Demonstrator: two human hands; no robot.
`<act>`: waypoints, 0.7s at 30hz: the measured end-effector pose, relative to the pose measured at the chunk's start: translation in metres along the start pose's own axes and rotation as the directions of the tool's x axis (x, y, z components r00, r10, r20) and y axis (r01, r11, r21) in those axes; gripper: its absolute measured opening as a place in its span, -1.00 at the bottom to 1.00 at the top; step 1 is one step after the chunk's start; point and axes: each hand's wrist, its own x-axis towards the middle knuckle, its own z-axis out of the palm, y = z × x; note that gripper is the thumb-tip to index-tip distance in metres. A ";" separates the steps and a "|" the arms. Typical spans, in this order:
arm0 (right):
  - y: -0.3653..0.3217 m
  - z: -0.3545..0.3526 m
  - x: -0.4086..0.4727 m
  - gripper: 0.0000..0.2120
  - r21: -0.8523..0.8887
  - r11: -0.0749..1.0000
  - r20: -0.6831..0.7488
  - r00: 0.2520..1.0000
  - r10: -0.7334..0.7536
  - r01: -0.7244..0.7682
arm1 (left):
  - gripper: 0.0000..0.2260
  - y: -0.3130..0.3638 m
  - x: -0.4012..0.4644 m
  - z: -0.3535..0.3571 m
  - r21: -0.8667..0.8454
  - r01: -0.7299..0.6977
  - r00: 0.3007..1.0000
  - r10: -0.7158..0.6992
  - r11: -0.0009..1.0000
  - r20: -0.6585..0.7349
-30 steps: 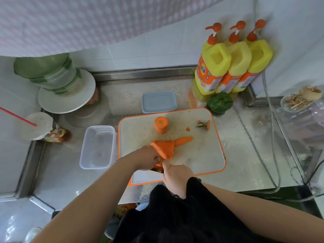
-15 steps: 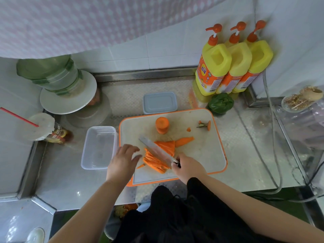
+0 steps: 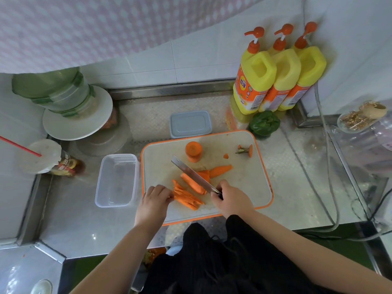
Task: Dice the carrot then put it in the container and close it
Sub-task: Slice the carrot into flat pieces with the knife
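On the white cutting board with an orange rim [image 3: 241,183] lie several carrot strips [image 3: 186,196], with thicker carrot slabs [image 3: 196,181] just behind them. My left hand [image 3: 156,198] holds the strips at their left end with curled fingers. My right hand [image 3: 231,198] grips the handle of a knife [image 3: 192,174], whose blade slants up-left across the slabs. An upright carrot chunk [image 3: 193,150] stands at the back of the board, and the carrot top [image 3: 246,149] lies at the back right. The clear container [image 3: 116,180] sits left of the board, its grey lid [image 3: 191,124] behind the board.
Three yellow pump bottles [image 3: 275,77] stand at the back right, a green vegetable [image 3: 264,123] in front of them. A green jar on a white plate [image 3: 70,102] and a cup with a red straw [image 3: 42,155] are at the left. A cable [image 3: 331,187] runs along the right counter.
The carrot pieces have spread into strips and slabs. My left hand moved onto the strips' left end. The knife blade shifted a little back over the slabs.
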 end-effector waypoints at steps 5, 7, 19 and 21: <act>0.004 -0.001 -0.001 -0.79 0.019 0.999 -0.006 1.000 -0.029 0.030 | -0.87 0.008 0.026 -0.005 0.008 -0.113 0.992 0.112 0.994 0.066; 0.006 -0.002 -0.001 -0.78 0.029 0.999 -0.020 0.999 -0.043 0.044 | -0.77 0.010 0.032 -0.010 -0.001 -0.111 0.985 0.110 0.994 0.132; 0.026 -0.005 -0.001 -0.81 0.233 0.970 -0.244 0.970 -0.010 0.069 | -0.45 0.030 0.072 -0.014 0.134 -0.487 0.864 0.455 0.863 0.216; 0.029 -0.007 -0.001 -0.81 0.275 0.957 -0.300 0.954 -0.004 0.091 | -0.28 0.042 0.080 -0.011 0.142 -0.456 0.874 0.411 0.879 0.260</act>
